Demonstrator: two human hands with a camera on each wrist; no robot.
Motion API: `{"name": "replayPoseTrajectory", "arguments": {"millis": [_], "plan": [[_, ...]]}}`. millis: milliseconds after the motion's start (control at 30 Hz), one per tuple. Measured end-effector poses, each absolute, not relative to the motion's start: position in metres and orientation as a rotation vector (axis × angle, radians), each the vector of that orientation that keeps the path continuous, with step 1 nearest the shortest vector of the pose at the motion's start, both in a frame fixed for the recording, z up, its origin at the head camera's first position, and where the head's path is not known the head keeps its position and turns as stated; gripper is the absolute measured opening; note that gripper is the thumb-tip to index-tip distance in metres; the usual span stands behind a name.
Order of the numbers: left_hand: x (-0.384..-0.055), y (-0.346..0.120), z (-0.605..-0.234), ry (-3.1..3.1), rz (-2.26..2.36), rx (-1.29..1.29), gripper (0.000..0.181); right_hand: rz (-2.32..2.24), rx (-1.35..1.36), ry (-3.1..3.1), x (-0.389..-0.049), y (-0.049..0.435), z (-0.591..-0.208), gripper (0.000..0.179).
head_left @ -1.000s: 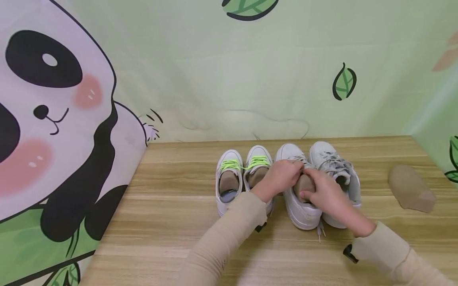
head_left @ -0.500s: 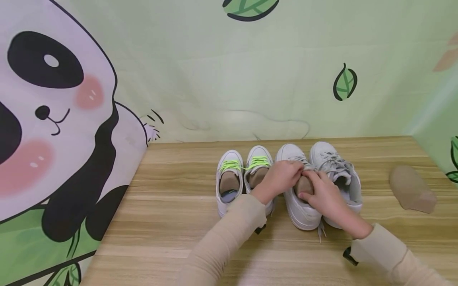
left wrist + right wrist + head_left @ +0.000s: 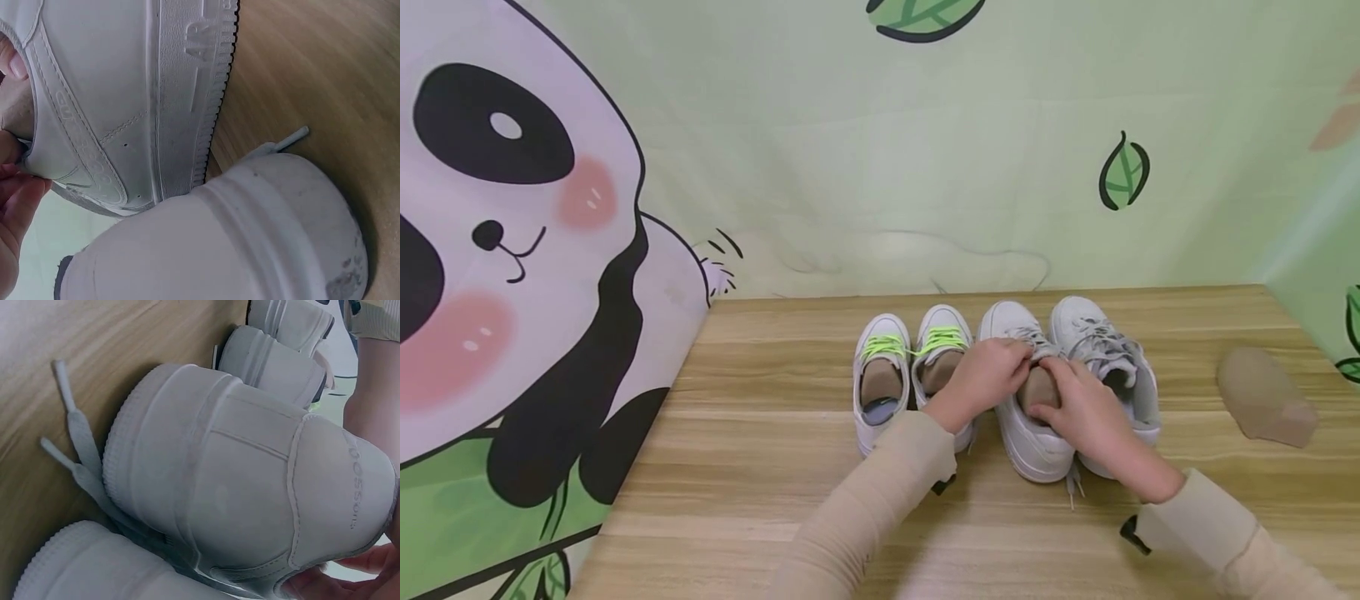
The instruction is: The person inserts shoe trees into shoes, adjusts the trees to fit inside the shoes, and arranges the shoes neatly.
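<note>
Left hand [image 3: 985, 375] pinches the shoe [image 3: 1032, 452], likely steadying it, right hand [image 3: 1086, 414] at the sock [image 3: 1037, 388], thumb apart from fingers, grip unclear.

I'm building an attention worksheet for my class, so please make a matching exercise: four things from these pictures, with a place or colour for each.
Things:
1. left hand
2. loose sock
3. small shoes' laces
4. panda

Places and colours:
A. bright yellow-green
B. pictured on the backdrop
C. at a larger shoe
D. right of all the shoes

Pairs: 1-C, 2-D, 3-A, 4-B
</note>
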State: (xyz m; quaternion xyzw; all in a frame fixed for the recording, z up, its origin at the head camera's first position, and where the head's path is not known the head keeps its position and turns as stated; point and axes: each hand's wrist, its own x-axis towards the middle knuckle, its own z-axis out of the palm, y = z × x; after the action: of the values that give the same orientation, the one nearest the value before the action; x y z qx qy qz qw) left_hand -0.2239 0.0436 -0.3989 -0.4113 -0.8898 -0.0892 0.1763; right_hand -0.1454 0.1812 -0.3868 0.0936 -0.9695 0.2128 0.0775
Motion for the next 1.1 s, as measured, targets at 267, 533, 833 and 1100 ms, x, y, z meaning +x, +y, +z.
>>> {"name": "replayPoseTrajectory", "arguments": {"millis": [267, 533, 833, 1100], "plan": [[-0.222, 0.043, -0.401, -2.476, -0.205, -1.175, 0.015, 0.665, 0.266, -2.886, -0.150, 0.179, -0.390, 0.054], [-0.222, 0.043, -0.402, -2.473, -0.214, -1.174, 0.014, 0.665, 0.238, -2.914, -0.156, 0.176, -0.390, 0.049], [-0.223, 0.043, -0.406, -2.440, -0.242, -1.168, 0.013, 0.670, 0.211, -2.919, -0.160, 0.172, -0.390, 0.046], [-0.224, 0.043, -0.405, -2.449, -0.270, -1.150, 0.011, 0.644, 0.192, -2.864, -0.162, 0.173, -0.391, 0.038]]}}
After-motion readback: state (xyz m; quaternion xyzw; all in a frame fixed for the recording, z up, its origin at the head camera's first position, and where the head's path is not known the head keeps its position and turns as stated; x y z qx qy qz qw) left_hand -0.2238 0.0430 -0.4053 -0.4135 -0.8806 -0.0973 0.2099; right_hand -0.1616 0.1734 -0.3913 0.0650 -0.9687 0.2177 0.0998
